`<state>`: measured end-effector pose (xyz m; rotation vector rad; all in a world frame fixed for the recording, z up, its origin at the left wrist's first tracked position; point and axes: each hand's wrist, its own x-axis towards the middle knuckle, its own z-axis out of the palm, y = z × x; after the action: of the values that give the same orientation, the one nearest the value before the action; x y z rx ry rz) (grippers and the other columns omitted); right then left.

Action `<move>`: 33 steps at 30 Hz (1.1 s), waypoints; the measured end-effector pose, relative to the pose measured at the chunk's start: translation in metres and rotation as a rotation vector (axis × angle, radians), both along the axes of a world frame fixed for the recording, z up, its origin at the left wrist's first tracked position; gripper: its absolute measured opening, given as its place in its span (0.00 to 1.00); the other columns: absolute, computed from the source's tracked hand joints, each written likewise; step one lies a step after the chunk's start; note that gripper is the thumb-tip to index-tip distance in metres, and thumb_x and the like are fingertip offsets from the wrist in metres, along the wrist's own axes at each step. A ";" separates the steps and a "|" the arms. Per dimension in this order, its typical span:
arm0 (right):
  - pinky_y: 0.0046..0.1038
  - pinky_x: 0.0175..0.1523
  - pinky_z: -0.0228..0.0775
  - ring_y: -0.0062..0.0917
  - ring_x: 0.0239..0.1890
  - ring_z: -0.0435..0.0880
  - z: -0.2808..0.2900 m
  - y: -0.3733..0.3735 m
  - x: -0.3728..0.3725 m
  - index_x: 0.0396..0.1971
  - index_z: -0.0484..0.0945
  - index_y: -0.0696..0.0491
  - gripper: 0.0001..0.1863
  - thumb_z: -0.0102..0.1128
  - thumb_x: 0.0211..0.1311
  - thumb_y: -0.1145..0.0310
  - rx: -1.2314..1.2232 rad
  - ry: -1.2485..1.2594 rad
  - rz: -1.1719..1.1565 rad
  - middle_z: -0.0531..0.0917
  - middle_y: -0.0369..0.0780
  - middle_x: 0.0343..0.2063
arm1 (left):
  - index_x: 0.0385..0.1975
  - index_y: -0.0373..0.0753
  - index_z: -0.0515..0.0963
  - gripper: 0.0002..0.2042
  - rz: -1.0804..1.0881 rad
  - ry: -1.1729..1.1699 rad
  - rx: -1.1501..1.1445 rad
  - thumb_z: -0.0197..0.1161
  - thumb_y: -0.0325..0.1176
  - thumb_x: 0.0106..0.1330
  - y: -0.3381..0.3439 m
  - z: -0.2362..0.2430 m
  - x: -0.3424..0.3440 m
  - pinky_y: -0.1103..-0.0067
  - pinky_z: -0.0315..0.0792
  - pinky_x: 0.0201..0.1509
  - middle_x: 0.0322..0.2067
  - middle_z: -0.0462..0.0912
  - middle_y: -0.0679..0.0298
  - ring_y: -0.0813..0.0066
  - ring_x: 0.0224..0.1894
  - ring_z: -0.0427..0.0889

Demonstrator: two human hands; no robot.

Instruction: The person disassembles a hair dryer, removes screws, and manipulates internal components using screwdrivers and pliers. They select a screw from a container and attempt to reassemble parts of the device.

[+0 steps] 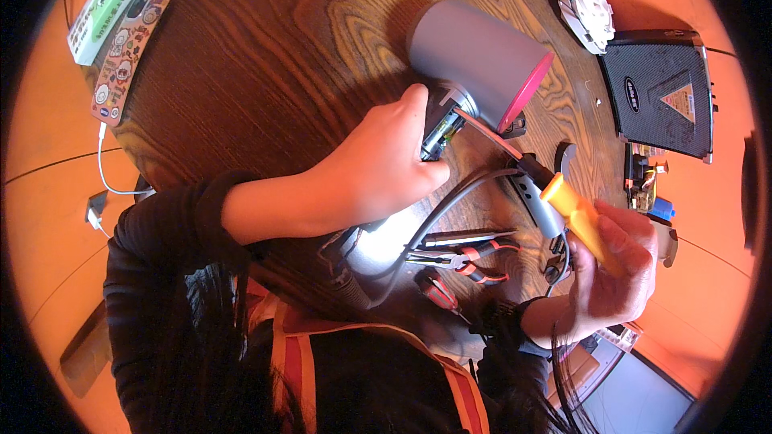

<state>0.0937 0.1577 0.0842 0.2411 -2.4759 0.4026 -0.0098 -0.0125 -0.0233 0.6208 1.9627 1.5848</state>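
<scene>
A grey hair dryer [474,52] with a magenta end ring lies on the dark wooden table, its handle opened so the inner circuit parts [441,138] show. My left hand [394,149] is closed round that handle, thumb on top; its other fingers are partly hidden. In my right hand [618,261] is a yellow-handled tool [581,221] with a black collar and a long thin shaft; whether it is a screwdriver or a soldering iron cannot be told. The shaft slants up to the left, and its tip meets or nearly meets the exposed parts.
Nearer me lie red-and-black pliers [466,259], a small red tool [438,291] and a grey tube-shaped part [537,205]. A grey cable [450,202] curves past them. At the far left a phone [129,60] is plugged in; a black case [659,92] stands at right.
</scene>
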 end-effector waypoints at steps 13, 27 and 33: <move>0.23 0.26 0.67 0.28 0.20 0.77 0.001 -0.011 0.004 0.25 0.76 0.60 0.20 0.71 0.32 0.64 -0.030 -0.107 -0.043 0.79 0.42 0.20 | 0.42 0.26 0.60 0.21 0.024 -0.031 0.030 0.59 0.24 0.49 0.001 -0.003 0.000 0.80 0.69 0.20 0.19 0.73 0.57 0.76 0.18 0.76; 0.22 0.29 0.70 0.29 0.26 0.79 0.004 -0.016 0.002 0.25 0.78 0.60 0.15 0.68 0.30 0.75 0.079 -0.141 -0.106 0.79 0.44 0.23 | 0.33 0.28 0.59 0.17 0.045 -0.010 0.047 0.58 0.27 0.48 0.001 -0.001 0.000 0.73 0.67 0.24 0.18 0.70 0.50 0.59 0.21 0.74; 0.22 0.30 0.69 0.27 0.25 0.78 0.002 -0.021 0.004 0.27 0.77 0.58 0.16 0.68 0.31 0.77 -0.203 -0.187 -0.223 0.79 0.42 0.26 | 0.28 0.29 0.58 0.16 0.035 -0.007 0.072 0.57 0.28 0.47 0.000 -0.002 0.001 0.68 0.66 0.28 0.20 0.69 0.45 0.47 0.25 0.71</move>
<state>0.0980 0.1370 0.0861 -0.1615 -2.5834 0.5985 -0.0090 -0.0124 -0.0255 0.6113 1.9289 1.6830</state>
